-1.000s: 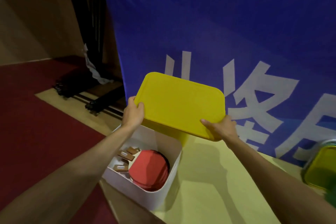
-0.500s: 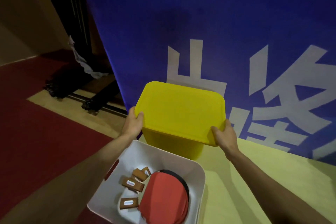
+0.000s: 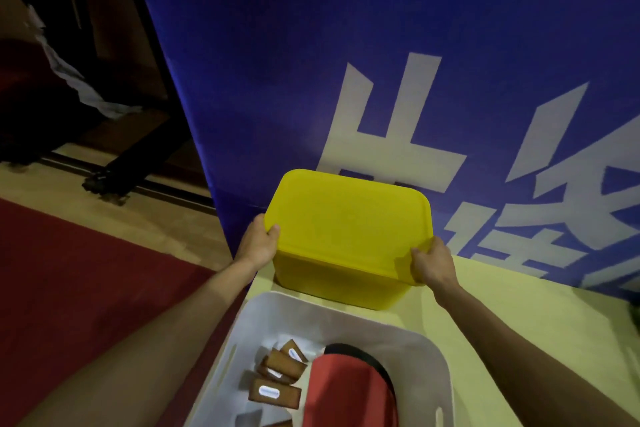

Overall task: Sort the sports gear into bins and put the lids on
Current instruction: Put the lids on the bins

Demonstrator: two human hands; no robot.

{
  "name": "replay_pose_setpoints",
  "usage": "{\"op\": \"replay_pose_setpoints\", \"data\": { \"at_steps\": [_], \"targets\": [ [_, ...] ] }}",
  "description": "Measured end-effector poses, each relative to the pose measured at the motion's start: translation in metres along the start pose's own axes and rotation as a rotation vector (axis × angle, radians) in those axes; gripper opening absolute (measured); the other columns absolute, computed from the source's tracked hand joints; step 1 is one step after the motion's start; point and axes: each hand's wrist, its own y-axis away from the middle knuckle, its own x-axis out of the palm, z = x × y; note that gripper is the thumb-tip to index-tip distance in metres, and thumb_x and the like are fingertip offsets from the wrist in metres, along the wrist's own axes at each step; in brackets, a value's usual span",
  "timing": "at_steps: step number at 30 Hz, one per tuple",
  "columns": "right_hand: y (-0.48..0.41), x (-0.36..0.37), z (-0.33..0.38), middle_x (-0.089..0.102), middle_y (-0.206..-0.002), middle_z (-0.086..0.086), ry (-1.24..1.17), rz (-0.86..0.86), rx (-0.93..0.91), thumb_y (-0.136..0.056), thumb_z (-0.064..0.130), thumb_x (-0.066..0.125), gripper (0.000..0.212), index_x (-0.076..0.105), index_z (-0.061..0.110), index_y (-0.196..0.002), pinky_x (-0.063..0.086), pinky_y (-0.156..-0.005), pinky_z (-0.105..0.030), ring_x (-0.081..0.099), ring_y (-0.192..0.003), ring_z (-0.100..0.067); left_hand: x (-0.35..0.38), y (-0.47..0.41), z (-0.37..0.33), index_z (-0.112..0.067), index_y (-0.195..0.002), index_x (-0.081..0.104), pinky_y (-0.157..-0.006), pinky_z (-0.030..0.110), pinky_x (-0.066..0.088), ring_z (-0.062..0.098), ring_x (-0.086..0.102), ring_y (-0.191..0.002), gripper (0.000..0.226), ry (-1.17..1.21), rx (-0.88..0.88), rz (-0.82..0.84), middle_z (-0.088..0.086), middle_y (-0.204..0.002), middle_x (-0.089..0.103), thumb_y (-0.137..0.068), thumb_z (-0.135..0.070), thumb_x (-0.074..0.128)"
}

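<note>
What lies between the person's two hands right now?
The yellow lid, on top of the yellow bin, fills the stretch: the left hand grips its left edge, the right hand its near right corner. The head view shows it.

Lid (image 3: 346, 229) between left hand (image 3: 258, 246), right hand (image 3: 431, 265)

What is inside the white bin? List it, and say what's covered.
Inside the white bin lie a red paddle blade with a black edge and several wooden handles with white labels. The blade covers whatever lies beneath it.
</note>
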Motion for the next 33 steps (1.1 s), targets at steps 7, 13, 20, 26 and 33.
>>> {"op": "replay_pose_setpoints", "data": {
  "at_steps": [7, 13, 20, 26, 33],
  "targets": [
    [-0.014, 0.018, 0.002, 0.036, -0.14, -0.019, 0.041, -0.044, 0.005, -0.098, 0.019, 0.046, 0.044, 0.031, 0.004, -0.137, 0.038, -0.105, -0.055, 0.042, -0.124, -0.039, 0.01, -0.025, 0.015, -0.009, -0.127, 0.048, -0.084, 0.035, 0.041, 0.032, 0.053, -0.113, 0.032, -0.008, 0.022, 0.043, 0.012, -0.125, 0.057, -0.098, -0.025, 0.048],
    [-0.017, 0.022, -0.006, 0.041, -0.136, -0.018, 0.027, -0.099, 0.006, -0.097, 0.019, 0.048, 0.042, 0.034, 0.004, -0.134, 0.04, -0.102, -0.056, 0.045, -0.121, -0.039, 0.013, -0.032, 0.022, -0.01, -0.13, 0.047, -0.093, 0.045, 0.045, 0.031, 0.053, -0.115, 0.038, -0.015, 0.049, 0.051, 0.013, -0.128, 0.054, -0.097, -0.027, 0.049],
    [-0.018, 0.026, -0.003, 0.036, -0.143, -0.017, 0.005, -0.051, 0.074, -0.098, 0.019, 0.048, 0.05, 0.026, 0.008, -0.141, 0.038, -0.104, -0.054, 0.04, -0.128, -0.039, 0.021, -0.032, 0.024, -0.006, -0.14, 0.031, -0.102, 0.049, 0.038, 0.034, 0.042, -0.126, 0.045, -0.03, 0.027, 0.104, 0.017, -0.141, 0.038, -0.101, -0.029, 0.037],
    [-0.019, 0.028, -0.005, 0.03, -0.149, -0.013, -0.049, -0.052, 0.098, -0.099, 0.02, 0.046, 0.055, 0.02, 0.011, -0.146, 0.035, -0.108, -0.056, 0.037, -0.132, -0.037, 0.024, -0.035, 0.03, -0.008, -0.141, 0.027, -0.101, 0.047, 0.039, 0.033, 0.044, -0.122, 0.044, -0.019, 0.057, 0.13, 0.016, -0.143, 0.035, -0.102, -0.029, 0.033],
    [-0.015, 0.025, 0.0, 0.033, -0.148, -0.013, -0.021, -0.047, 0.115, -0.097, 0.023, 0.051, 0.06, 0.02, 0.013, -0.147, 0.037, -0.107, -0.054, 0.038, -0.132, -0.037, 0.025, -0.028, 0.022, -0.008, -0.15, 0.01, -0.101, 0.049, 0.036, 0.035, 0.037, -0.129, 0.058, -0.284, 0.092, 0.048, 0.015, -0.151, 0.021, -0.102, -0.033, 0.032]
  ]
}}
